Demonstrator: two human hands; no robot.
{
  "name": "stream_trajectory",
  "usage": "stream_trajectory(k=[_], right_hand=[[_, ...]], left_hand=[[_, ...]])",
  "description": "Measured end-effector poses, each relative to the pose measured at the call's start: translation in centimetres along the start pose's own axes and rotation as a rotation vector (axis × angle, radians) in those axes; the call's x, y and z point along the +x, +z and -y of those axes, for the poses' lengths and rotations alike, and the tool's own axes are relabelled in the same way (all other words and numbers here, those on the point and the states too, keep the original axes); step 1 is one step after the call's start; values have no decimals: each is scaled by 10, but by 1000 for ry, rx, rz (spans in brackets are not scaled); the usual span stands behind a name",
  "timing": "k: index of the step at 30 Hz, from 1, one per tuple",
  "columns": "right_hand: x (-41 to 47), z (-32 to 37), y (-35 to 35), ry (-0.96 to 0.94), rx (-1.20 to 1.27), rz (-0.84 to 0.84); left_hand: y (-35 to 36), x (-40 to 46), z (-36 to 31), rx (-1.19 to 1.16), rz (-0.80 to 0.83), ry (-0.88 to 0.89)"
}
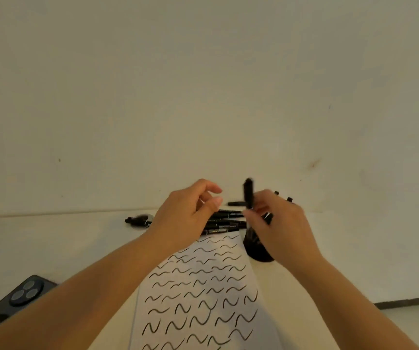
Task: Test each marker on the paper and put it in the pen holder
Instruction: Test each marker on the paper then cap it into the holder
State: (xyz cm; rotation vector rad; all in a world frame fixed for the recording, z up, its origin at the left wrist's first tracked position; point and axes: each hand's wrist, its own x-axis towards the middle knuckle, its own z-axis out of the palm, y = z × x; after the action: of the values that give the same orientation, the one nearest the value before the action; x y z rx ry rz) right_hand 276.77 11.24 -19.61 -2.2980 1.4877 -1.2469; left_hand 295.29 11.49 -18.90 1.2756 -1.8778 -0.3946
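Note:
A white sheet of paper (203, 294) covered with several black wavy test strokes lies on the table in front of me. At its far end lies a pile of black markers (224, 219). My right hand (279, 228) pinches one black marker (248, 193) upright above the black pen holder (257, 247), which stands at the paper's right far corner and is partly hidden by that hand. Marker tips (282, 195) stick up behind the hand. My left hand (190, 218) hovers over the pile with fingers loosely curled, holding nothing.
A dark phone (19, 296) lies at the near left of the cream table (64, 243). Two more black markers (137, 220) lie left of the pile. A plain wall (203, 97) rises right behind the table's far edge.

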Motion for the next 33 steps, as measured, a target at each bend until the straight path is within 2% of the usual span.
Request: stream_trajectory(k=[3, 5, 9, 17, 21, 24, 29, 33], right_hand=[[14, -18, -15, 164, 194, -166], [19, -30, -20, 224, 245, -219], [20, -49, -16, 297, 236, -226], [27, -75, 2, 294, 147, -181], [31, -84, 11, 261, 71, -88], [28, -83, 20, 250, 18, 2], [29, -84, 23, 212, -83, 34], [31, -83, 23, 219, -118, 56]], left_hand=[[16, 47, 20, 87, 126, -126], [30, 73, 37, 125, 227, -194], [60, 109, 68, 332, 408, -232], [123, 150, 99, 533, 574, -203], [146, 159, 103, 576, 585, -138], [153, 160, 104, 698, 593, -44], [163, 161, 105, 848, 533, 39], [163, 159, 109, 881, 502, 48]])
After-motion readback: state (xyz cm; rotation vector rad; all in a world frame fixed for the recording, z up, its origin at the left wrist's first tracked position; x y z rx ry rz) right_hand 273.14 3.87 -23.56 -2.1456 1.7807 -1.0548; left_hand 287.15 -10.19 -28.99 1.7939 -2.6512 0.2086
